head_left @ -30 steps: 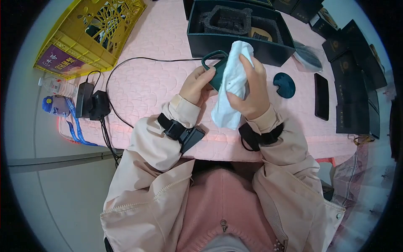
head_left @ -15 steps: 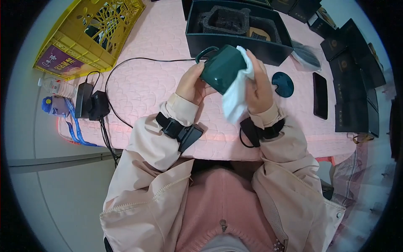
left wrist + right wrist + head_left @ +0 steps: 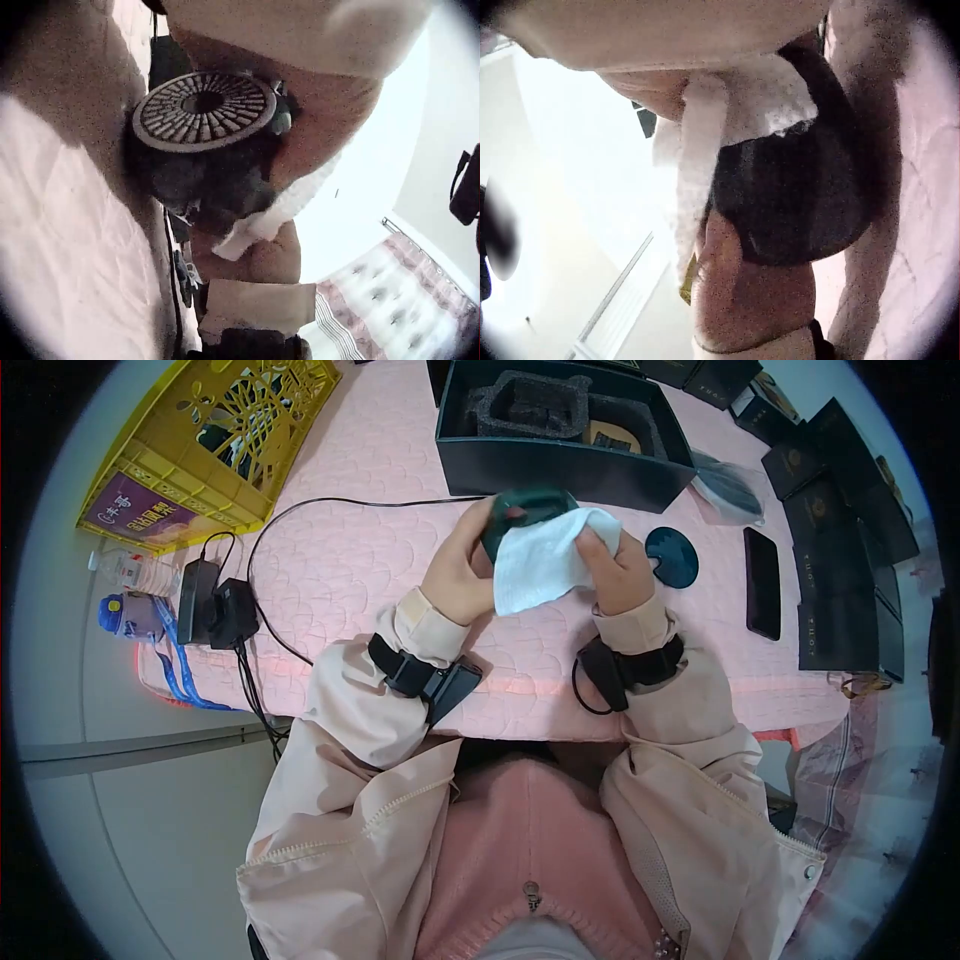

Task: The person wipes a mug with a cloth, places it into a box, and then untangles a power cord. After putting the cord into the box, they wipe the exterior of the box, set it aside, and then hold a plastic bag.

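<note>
In the head view, a dark green mug [image 3: 540, 506] is held up over the pink quilted cover by my left hand [image 3: 458, 572], which grips its left side. A white cloth [image 3: 540, 565] drapes over the mug's near side and hangs below it. My right hand [image 3: 622, 572] pinches the cloth at its right edge, thumb on top. The left wrist view shows the mug's ribbed round base [image 3: 202, 133]. From the right wrist, the mug's dark side [image 3: 795, 199] appears with the cloth along its upper edge.
Behind the hands stands a dark box [image 3: 570, 468] with foam inserts. A dark green notched disc [image 3: 674, 558] and a black phone [image 3: 762, 585] lie to the right, near stacked dark boxes [image 3: 850, 600]. At left are a yellow crate [image 3: 190, 455], black adapters [image 3: 215, 605] and a cable.
The mug has been turned and tilted, its handle no longer sticking out at the upper left. The cloth has shifted from the mug's right side across its near side.
</note>
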Demonstrator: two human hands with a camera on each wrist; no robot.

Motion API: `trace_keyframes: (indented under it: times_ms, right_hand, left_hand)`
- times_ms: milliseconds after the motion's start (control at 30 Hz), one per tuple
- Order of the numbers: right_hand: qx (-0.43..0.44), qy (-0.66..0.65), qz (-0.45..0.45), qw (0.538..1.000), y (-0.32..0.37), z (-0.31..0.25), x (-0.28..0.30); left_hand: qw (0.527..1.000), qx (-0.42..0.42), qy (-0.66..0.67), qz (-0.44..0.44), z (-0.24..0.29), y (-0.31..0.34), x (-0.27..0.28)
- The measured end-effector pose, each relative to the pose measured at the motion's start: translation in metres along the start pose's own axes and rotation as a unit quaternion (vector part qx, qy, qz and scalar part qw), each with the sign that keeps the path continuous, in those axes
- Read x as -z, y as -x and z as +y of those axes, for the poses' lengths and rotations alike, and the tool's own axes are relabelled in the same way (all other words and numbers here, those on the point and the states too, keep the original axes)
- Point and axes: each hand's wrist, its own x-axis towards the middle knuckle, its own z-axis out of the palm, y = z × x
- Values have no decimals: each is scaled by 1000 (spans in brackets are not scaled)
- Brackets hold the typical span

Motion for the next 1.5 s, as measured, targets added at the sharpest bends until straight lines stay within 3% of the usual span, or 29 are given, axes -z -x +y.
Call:
trace_keyframes:
  times_ms: [67,167,200,300,367,467,500,533,567,700,900,1000,1133,1233,1267,1367,1400,1500]
  right_hand:
    - [-13,-53,20,998,-1,6,-2]
    - [-41,-144,13,989,-4,12,0]
    - [-55,-188,8,981,-5,15,1]
    - [-42,-139,-33,989,-14,37,10]
    - [-36,-116,-51,991,-14,43,12]
    - [-108,-225,-41,967,-9,24,9]
    - [-108,-226,-42,967,-7,18,5]
    - [-93,-202,-25,975,-3,12,-1]
    - [-78,-178,-8,981,0,7,-6]
    - [-37,-151,22,988,3,6,-10]
    - [54,-110,2,992,7,7,-11]
    - [89,40,-110,989,6,5,-6]
    - [49,1,-124,991,4,11,-10]
    - [18,-34,-74,996,9,4,-13]
    - [3,-51,-53,997,9,0,-13]
    - [-13,-77,-21,997,6,-4,-13]
    - [-21,-90,-3,996,5,-4,-11]
    - [-91,-98,53,990,-1,-6,-3]
  left_hand:
    - [997,-36,-73,-18,0,-1,3]
    - [934,-217,-272,-75,0,-5,12]
    - [934,-217,-272,-75,1,-5,13]
    - [873,-249,-380,-175,10,-7,14]
    - [894,-236,-339,-173,13,-7,17]
    - [929,-210,-255,-168,13,-6,15]
    - [988,-105,-101,-60,13,-5,11]
    - [997,5,58,52,12,-4,7]
    - [957,113,215,161,11,-3,5]
    - [929,209,263,156,4,-2,10]
    - [956,174,207,113,0,-4,12]
    - [969,137,171,115,-6,-3,16]
    - [989,116,36,83,3,-2,14]
    - [996,11,-82,20,6,-2,13]
    - [996,11,-81,23,5,-3,14]
    - [973,-107,-195,-68,0,-6,23]
    - [973,-107,-195,-69,-1,-5,22]
    - [999,15,-30,-32,-7,1,13]
